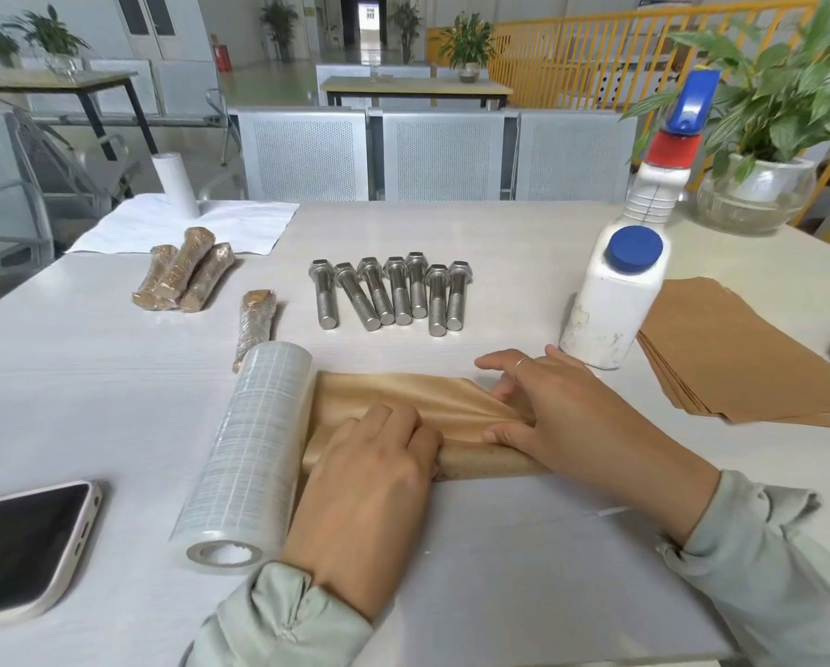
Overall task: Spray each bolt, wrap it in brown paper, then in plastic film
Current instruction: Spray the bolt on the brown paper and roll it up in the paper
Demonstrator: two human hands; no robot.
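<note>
**Both hands rolling a bolt into brown paper at the near edge of the table**

I see my left hand (pixel 370 469) lying palm-down on a rolled sheet of brown paper (pixel 432 402), its fingers (pixel 403 426) curled over the roll and pressing it to the table (pixel 523 243); my right hand (pixel 562 406) holds the other end, fingers bent and pinching the creased paper, a thin ring on one finger; the bolt inside is hidden, so I cannot tell how it lies.

The containers stand toward the right edge; a white bottle with a blue cap (pixel 617 296) is just beyond my right hand, scuffed near its base, and behind it a white spray bottle (pixel 663 170) with a red collar and blue trigger head; I cannot tell what either holds, and I can read no label on them. In the far right corner sits a glass pot with a green plant (pixel 759 185).

A roll of plastic film (pixel 249 450) lies against the left end of the paper; printed text shows through its wraps, too fine to read. Seven bare bolts (pixel 394 293) lie side by side at the table's middle; four wrapped bolts (pixel 187 276) lie to their left. A stack of brown sheets (pixel 740 349) rests at the right edge; a phone (pixel 23 546) lies face-up at the near left corner; a white roll (pixel 175 185) stands on a white sheet in the far left corner.
</note>
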